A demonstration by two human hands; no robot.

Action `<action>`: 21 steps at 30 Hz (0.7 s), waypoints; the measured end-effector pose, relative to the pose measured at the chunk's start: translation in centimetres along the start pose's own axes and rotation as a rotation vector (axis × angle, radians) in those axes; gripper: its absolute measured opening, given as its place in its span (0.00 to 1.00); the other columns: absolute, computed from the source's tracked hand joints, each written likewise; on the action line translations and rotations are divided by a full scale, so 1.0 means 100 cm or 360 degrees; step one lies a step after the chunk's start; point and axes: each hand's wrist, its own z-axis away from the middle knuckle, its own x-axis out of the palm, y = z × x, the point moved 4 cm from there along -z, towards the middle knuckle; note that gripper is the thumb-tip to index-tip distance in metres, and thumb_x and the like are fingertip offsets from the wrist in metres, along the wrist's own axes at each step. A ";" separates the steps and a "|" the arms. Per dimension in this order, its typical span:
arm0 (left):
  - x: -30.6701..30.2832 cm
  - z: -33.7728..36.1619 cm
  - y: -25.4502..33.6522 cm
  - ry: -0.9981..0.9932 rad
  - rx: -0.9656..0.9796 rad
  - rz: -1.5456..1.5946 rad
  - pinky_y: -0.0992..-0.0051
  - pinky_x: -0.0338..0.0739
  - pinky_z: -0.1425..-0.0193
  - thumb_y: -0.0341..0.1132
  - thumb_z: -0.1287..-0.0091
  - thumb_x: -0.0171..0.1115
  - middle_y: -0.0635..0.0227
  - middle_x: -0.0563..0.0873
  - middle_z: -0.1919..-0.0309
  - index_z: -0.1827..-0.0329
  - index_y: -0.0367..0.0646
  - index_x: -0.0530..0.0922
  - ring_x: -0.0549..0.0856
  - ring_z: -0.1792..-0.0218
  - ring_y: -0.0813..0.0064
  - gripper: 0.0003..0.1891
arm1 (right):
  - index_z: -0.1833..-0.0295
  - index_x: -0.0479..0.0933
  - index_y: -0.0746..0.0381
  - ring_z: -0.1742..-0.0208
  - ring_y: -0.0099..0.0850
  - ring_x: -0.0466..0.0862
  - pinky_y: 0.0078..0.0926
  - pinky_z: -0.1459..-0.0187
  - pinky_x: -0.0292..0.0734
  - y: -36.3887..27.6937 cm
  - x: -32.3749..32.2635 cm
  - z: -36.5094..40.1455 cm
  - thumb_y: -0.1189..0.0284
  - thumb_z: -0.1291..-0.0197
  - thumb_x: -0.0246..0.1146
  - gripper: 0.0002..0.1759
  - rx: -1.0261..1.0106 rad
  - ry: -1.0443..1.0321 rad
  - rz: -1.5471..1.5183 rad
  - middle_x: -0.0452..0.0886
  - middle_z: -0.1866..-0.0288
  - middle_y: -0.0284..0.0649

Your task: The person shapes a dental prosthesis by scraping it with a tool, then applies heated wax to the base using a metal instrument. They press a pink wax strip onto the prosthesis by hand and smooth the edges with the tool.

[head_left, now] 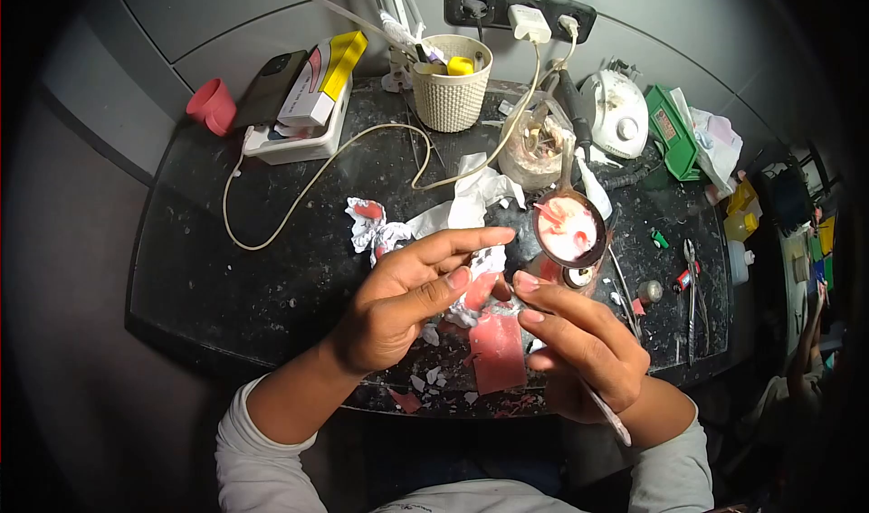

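Note:
My left hand [398,305] is closed round a white plaster cast [489,260] with a smooth pink, wax-like area on it. Close on its right, my right hand [593,346] grips a slim hand tool [608,412], whose pale handle sticks out below the palm. The tool's working end is hidden by the fingers. Below the cast lies a flat pink wax sheet [500,359]. Just above the hands stands a round, dark-rimmed pan [568,228] with pink and white material in it. A second white and pink plaster piece [368,214] rests behind my left hand.
White and pink scraps [425,382] litter the front edge. Behind stand a woven pot [453,97] of tools, a messy tub [534,147] and a white machine [615,115]. A cable [312,183] loops across the bench. Metal pliers [692,287] lie right; a person's arm [810,318] shows beyond.

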 end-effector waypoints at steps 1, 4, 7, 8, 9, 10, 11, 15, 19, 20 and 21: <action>0.000 0.001 0.002 -0.0002 -0.0001 0.0000 0.69 0.67 0.27 0.33 0.27 0.48 0.47 0.74 0.31 0.29 0.23 0.66 0.77 0.33 0.66 0.27 | 0.46 0.81 0.72 0.47 0.48 0.88 0.34 0.52 0.86 0.001 0.000 0.001 0.79 0.41 0.70 0.17 0.0027 -0.0050 -0.0001 0.83 0.45 0.60; -0.004 0.003 0.002 0.0101 -0.0217 -0.0096 0.69 0.69 0.28 0.34 0.27 0.47 0.47 0.78 0.35 0.31 0.22 0.69 0.81 0.37 0.66 0.26 | 0.48 0.82 0.72 0.44 0.48 0.87 0.34 0.51 0.86 0.002 0.000 -0.001 0.82 0.46 0.72 0.18 0.0032 -0.0070 -0.0031 0.84 0.46 0.56; -0.001 0.003 0.002 0.0000 -0.0180 -0.0129 0.71 0.71 0.31 0.34 0.28 0.46 0.48 0.82 0.40 0.36 0.21 0.73 0.84 0.41 0.66 0.25 | 0.49 0.83 0.72 0.43 0.49 0.87 0.34 0.51 0.86 0.003 0.003 -0.001 0.81 0.48 0.72 0.19 -0.0034 -0.0115 -0.0044 0.85 0.48 0.54; 0.000 0.004 0.001 0.0024 -0.0177 -0.0213 0.71 0.70 0.30 0.34 0.28 0.46 0.47 0.84 0.42 0.38 0.21 0.75 0.84 0.42 0.66 0.25 | 0.49 0.83 0.72 0.43 0.49 0.86 0.34 0.50 0.87 0.003 0.004 0.000 0.81 0.49 0.73 0.19 -0.0062 -0.0118 -0.0078 0.85 0.49 0.53; 0.000 0.004 0.002 0.0048 -0.0174 -0.0298 0.71 0.70 0.29 0.35 0.28 0.46 0.47 0.85 0.44 0.39 0.21 0.77 0.85 0.44 0.67 0.25 | 0.49 0.83 0.72 0.43 0.49 0.86 0.34 0.50 0.87 0.003 0.005 -0.001 0.81 0.49 0.73 0.19 -0.0058 -0.0118 -0.0079 0.85 0.49 0.53; 0.000 0.005 0.002 0.0048 -0.0177 -0.0297 0.71 0.70 0.29 0.35 0.28 0.46 0.47 0.85 0.44 0.39 0.21 0.77 0.85 0.44 0.67 0.25 | 0.49 0.83 0.72 0.43 0.49 0.87 0.35 0.50 0.87 0.002 0.005 -0.002 0.80 0.50 0.73 0.20 -0.0064 -0.0137 -0.0103 0.85 0.49 0.53; 0.001 0.005 0.004 0.0037 -0.0162 -0.0354 0.71 0.68 0.29 0.36 0.28 0.46 0.47 0.86 0.45 0.40 0.21 0.78 0.86 0.45 0.67 0.25 | 0.49 0.83 0.72 0.44 0.49 0.87 0.35 0.50 0.87 0.002 0.006 -0.003 0.79 0.51 0.73 0.21 -0.0068 -0.0156 -0.0126 0.85 0.50 0.54; 0.003 0.005 0.007 0.0060 -0.0163 -0.0473 0.71 0.64 0.26 0.37 0.28 0.46 0.47 0.88 0.50 0.41 0.24 0.80 0.87 0.47 0.66 0.25 | 0.48 0.82 0.73 0.46 0.48 0.88 0.36 0.51 0.87 0.003 0.008 -0.003 0.79 0.52 0.73 0.22 -0.0075 -0.0163 -0.0133 0.85 0.50 0.54; 0.006 0.005 0.010 0.0049 -0.0057 -0.0482 0.74 0.71 0.33 0.37 0.28 0.47 0.49 0.89 0.52 0.41 0.25 0.80 0.88 0.50 0.69 0.24 | 0.49 0.82 0.74 0.50 0.48 0.88 0.37 0.52 0.87 0.003 0.009 -0.003 0.80 0.52 0.72 0.22 -0.0044 -0.0132 -0.0159 0.85 0.52 0.54; 0.004 0.006 0.009 0.0053 -0.0096 -0.0483 0.75 0.73 0.37 0.37 0.28 0.48 0.50 0.89 0.53 0.41 0.25 0.80 0.87 0.52 0.71 0.24 | 0.49 0.82 0.75 0.51 0.48 0.88 0.37 0.53 0.87 0.003 0.009 -0.003 0.80 0.52 0.72 0.21 -0.0032 -0.0137 -0.0160 0.85 0.52 0.54; 0.004 0.007 0.008 0.0056 -0.0133 -0.0484 0.77 0.76 0.41 0.37 0.28 0.48 0.50 0.90 0.54 0.40 0.25 0.80 0.87 0.54 0.73 0.24 | 0.49 0.82 0.75 0.51 0.48 0.88 0.37 0.53 0.87 0.004 0.009 -0.003 0.80 0.52 0.72 0.21 -0.0030 -0.0136 -0.0158 0.85 0.52 0.54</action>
